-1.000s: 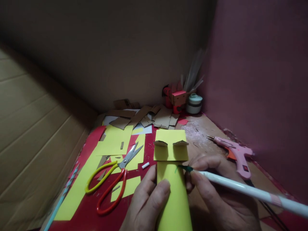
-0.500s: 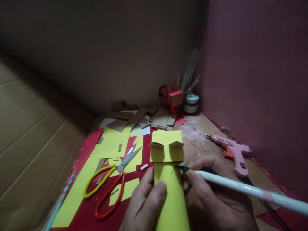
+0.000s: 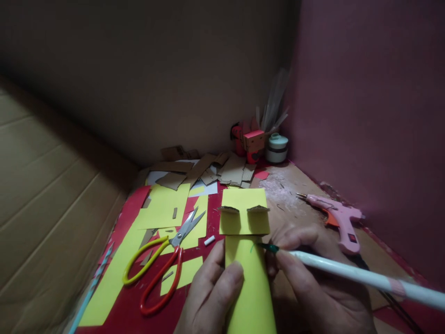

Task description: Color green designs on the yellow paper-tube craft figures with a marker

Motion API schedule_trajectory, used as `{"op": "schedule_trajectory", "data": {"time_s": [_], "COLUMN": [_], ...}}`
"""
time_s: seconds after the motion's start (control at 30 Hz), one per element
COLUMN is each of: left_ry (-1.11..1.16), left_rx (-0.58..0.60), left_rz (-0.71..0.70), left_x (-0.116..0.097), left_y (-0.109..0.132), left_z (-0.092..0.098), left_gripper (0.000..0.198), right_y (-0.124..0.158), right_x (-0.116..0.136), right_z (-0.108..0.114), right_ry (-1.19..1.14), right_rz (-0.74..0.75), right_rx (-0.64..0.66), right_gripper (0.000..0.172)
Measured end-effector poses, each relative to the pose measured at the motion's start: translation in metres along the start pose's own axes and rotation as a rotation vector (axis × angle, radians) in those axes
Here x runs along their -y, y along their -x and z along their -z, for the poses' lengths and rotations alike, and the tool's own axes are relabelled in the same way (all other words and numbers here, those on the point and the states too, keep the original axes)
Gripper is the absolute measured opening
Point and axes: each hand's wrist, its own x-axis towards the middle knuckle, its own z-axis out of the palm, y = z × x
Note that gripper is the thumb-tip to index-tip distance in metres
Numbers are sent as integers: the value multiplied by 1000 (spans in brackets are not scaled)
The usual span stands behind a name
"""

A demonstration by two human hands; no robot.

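A yellow paper tube (image 3: 248,283) stands in front of me, topped by a yellow box-shaped head (image 3: 244,222) with two small cardboard-edged flaps. My left hand (image 3: 215,290) grips the tube from its left side, thumb across the front. Between the thumb and fingers of my right hand (image 3: 313,273) is a long pale-blue pen (image 3: 347,271) with a green tip. The tip is at the tube's upper right, just under the head, beside a thin curved green line.
Scissors (image 3: 179,239) with yellow and red handles lie half open on yellow sheets (image 3: 165,204) at left. Cardboard scraps (image 3: 205,171) are piled behind. A pink glue gun (image 3: 339,215) rests at right. A small red figure (image 3: 253,141) and a lidded pot (image 3: 277,148) stand at the back.
The pen tip has shifted slightly right and down, off the green line, which looks about the same. The tube and both hands sit slightly further right in view.
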Motion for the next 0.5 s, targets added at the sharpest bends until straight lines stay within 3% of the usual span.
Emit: {"op": "schedule_trajectory", "data": {"time_s": [0.23,0.4,0.5], "left_ry": [1,53,74], "left_rx": [-5,205,219], "left_rz": [3,12,12], "left_x": [-5,-11,-11], "left_y": [2,3,2], "left_z": [-4,-8,-9], "left_gripper": [86,73,71], "right_y": [7,7,6], "right_x": [15,21,21], "right_z": [-27,-30,-30], "right_ry": [-26,8,9], "right_rz": [13,7,12], "right_rx": [-185,-183,-181], "right_gripper": [10,11,11]}}
